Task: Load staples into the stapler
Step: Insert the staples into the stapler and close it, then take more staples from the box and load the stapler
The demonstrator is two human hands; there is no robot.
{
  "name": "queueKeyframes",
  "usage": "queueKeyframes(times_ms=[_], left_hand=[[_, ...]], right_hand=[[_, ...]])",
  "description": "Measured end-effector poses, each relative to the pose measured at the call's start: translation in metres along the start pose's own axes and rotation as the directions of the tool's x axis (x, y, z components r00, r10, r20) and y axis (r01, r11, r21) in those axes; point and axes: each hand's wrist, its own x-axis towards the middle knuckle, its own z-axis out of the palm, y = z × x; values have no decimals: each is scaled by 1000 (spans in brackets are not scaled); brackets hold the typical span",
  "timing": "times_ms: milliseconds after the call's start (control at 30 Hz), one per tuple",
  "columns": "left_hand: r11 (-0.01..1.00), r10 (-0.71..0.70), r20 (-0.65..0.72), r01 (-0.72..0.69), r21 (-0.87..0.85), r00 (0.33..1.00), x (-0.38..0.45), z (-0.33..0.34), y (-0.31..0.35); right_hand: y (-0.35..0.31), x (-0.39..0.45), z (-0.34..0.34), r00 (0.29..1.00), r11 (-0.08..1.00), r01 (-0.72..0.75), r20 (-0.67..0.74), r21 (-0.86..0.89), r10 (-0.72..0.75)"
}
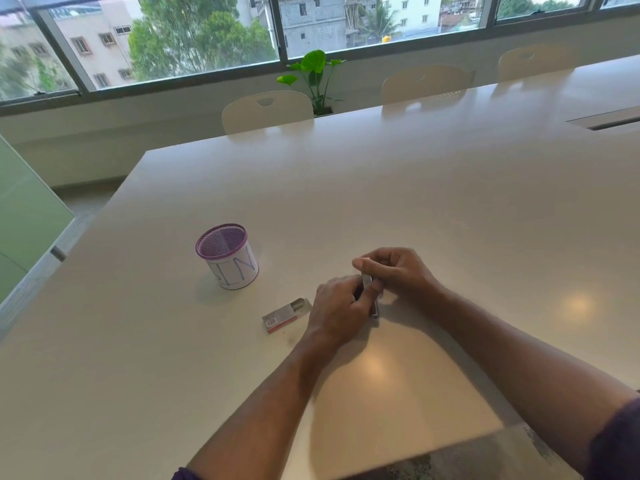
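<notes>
— Mesh cup (227, 256) stands far left on the table (450, 202), well apart from my work. Ignore it.

— And the staple box (284, 315)?

— Next along, lying flat just beside my left hand (337, 311), its sleeve slid partly open. I'm not touching it.

— Where is the stapler (370, 295)?

— Between both my hands, low over the table near me, mostly hidden. My left hand is closed around its lower part; my right hand (391, 271) pinches the upper end, thumb and fingers together on it.

— Is a strip of staples in there?

— Too small and covered to tell.

— How will it handle?

— I judge the stapler small, rigid and light, its metal rather slick, so I'd hold the body by its sides and leave the top free to swing. A staple strip would be stiff but brittle: take it by its long edges, gently, or it snaps into pieces.

— Risk?

— The spring pusher snapping back on my fingertips.
</notes>
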Motion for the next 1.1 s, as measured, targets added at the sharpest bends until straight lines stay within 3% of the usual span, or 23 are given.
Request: queueKeyframes(times_ms=[367, 500, 633, 767, 900, 1100], left_hand=[[985, -50, 80, 35, 169, 996, -2, -4, 1], [979, 25, 99, -44, 199, 995, -4, -18, -1], [960, 102, 65, -115, 254, 993, -14, -53, -5], [922, 87, -23, -72, 382, 996, -29, -97, -24], [897, 21, -17, -11, 442, 1000, -42, -110, -37], [864, 35, -3, -29, 503, 999, -45, -101, -39]], right_hand=[[-6, 7, 2, 1000, 962, 28, 6, -272, -27], [-15, 10, -3, 994, 845, 108, 29, -524, -109], [-15, 13, 1, 992, 737, 118, 40, -665, -123], [-10, 12, 8, 997, 700, 64, 14, -711, -77], [-8, 11, 12, 999, 670, 33, -4, -742, -54], [-13, 6, 18, 998, 520, 58, 37, -852, -51]])
